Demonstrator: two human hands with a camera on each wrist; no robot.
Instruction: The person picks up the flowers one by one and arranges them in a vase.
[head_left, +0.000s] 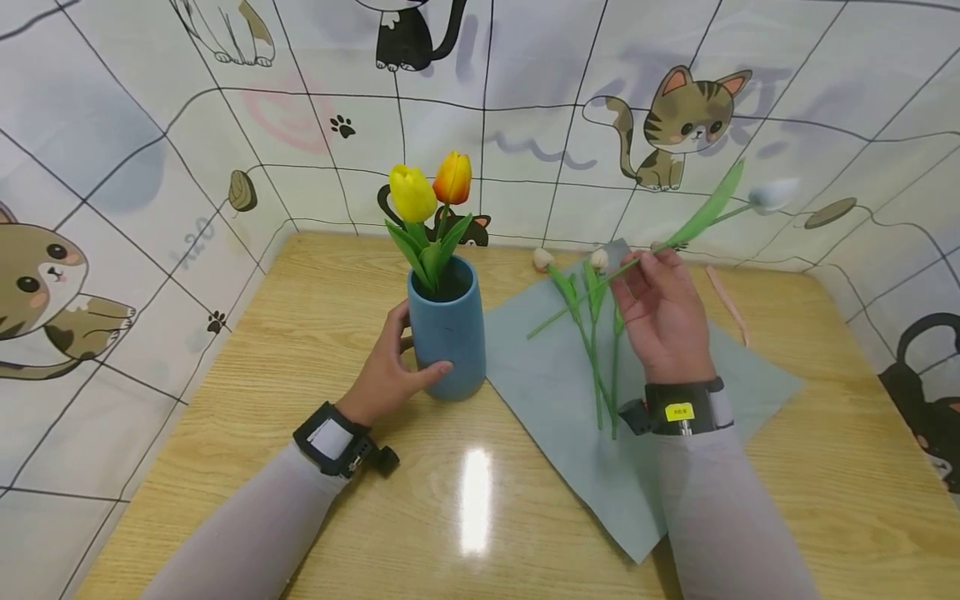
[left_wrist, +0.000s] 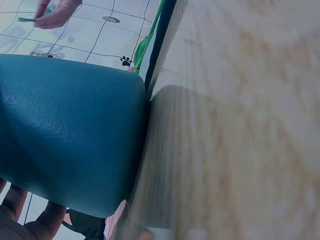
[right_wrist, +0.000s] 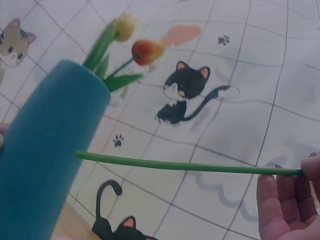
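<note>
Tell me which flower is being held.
The pale flower in the right hand; the yellow flower and orange flower stand in the blue vase, the other flowers lie on the paper.

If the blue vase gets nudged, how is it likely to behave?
The blue vase may tip if pushed near its rim, being taller than wide. Its smooth side could be slightly slippery, though the left hand grips it. The table reflects light, so the base might slide.

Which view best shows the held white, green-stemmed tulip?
Head: the white, green-stemmed tulip is in frame end to end, partly covered by the right hand. Right wrist shows only bare stem; left wrist, just small green bits.
</note>
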